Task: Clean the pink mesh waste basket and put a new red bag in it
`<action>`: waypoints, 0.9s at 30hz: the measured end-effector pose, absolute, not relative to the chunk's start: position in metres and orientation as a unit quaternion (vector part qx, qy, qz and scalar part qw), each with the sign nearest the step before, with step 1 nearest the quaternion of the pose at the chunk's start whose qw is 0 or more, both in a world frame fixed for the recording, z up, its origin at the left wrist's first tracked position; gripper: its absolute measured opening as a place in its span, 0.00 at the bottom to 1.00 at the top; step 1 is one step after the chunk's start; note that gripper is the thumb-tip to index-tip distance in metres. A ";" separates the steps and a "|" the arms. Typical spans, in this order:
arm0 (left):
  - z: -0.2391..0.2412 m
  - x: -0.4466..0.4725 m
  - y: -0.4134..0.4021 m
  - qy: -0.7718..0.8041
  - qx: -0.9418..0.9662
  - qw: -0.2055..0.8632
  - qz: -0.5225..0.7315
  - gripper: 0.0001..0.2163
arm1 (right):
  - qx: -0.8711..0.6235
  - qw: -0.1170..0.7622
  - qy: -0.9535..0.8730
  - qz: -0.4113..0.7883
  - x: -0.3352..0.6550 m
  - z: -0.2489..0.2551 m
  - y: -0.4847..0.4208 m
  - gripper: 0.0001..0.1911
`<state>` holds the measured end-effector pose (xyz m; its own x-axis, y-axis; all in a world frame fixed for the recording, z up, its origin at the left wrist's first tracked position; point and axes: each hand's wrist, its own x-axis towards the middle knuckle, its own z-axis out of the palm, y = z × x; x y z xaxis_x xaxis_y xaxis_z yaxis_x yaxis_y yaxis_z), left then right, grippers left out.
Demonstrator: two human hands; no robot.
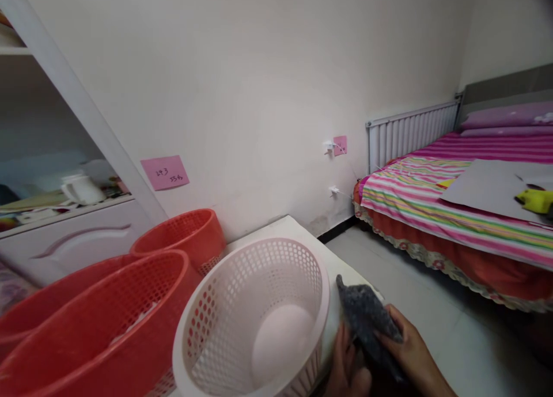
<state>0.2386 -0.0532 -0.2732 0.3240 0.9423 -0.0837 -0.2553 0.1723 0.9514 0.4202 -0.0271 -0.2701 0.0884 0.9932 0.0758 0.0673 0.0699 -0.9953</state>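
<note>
Both hands hold a grey cloth (367, 322) just right of the white basket (254, 316): left hand (348, 359) below it, right hand (410, 351) gripping its side. The basket looks empty; the cloth isn't in yet.

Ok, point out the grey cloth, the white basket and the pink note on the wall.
grey cloth (365, 319), head view, middle of the fabric
white basket (242, 282), head view, inner perforated wall
pink note (165, 172), head view, centre of the paper
</note>
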 end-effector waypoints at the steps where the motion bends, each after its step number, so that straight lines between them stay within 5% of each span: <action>1: -0.272 0.244 -0.050 0.330 0.473 0.673 0.464 0.53 | -0.499 0.523 -0.512 0.465 0.416 -0.271 -0.038 0.16; 9: -0.288 0.245 -0.063 0.296 0.334 0.743 0.500 0.35 | -0.385 0.483 -0.493 0.613 0.397 -0.275 -0.076 0.24; 15: -0.292 0.249 -0.073 0.338 0.245 0.714 0.562 0.29 | -0.558 0.485 -0.546 0.394 0.403 -0.276 -0.070 0.30; 18: -0.282 0.249 -0.077 0.324 0.240 0.723 0.561 0.32 | -0.510 0.504 -0.484 0.502 0.404 -0.285 -0.068 0.40; 21: -0.271 0.248 -0.084 0.302 0.233 0.745 0.547 0.31 | -0.411 0.453 -0.428 0.666 0.401 -0.287 -0.074 0.34; 27: -0.264 0.243 -0.087 0.378 0.228 0.703 0.557 0.27 | -0.399 0.451 -0.516 0.609 0.403 -0.264 -0.092 0.24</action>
